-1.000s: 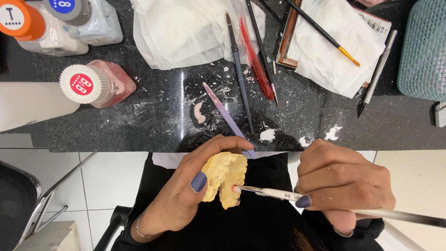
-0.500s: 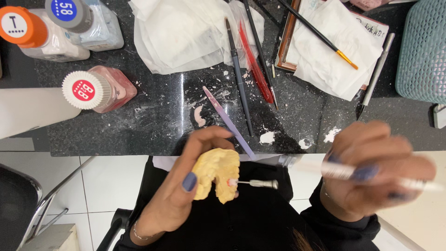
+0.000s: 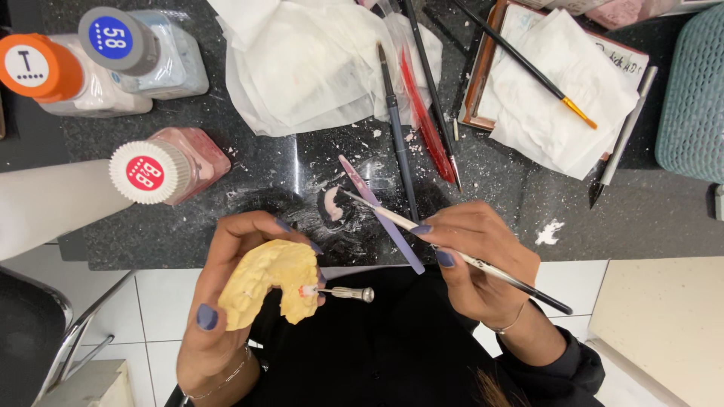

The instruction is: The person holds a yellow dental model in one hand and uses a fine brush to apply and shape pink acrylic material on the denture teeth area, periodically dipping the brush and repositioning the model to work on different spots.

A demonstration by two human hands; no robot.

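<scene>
The left hand (image 3: 226, 301) is gripping a yellow horseshoe-shaped plaster dental cast (image 3: 268, 290); the right hand (image 3: 479, 260) is pinching a thin white-handled brush (image 3: 452, 252), tip touching a pink paste dab (image 3: 332, 203) on the far black worktop (image 3: 641, 211)

Black speckled stone worktop (image 3: 648, 218) fills upper part of view, glossy, catching overhead light as pale streak near its middle. White dust scattered across it. Below worktop's front edge: white floor tiles (image 3: 136, 309) with dark grout lines. Left of worktop, dark chair (image 3: 34, 332) with metal frame. Right of worktop, teal woven cushion (image 3: 694, 90); beneath it, cream panel (image 3: 664, 324).
</scene>
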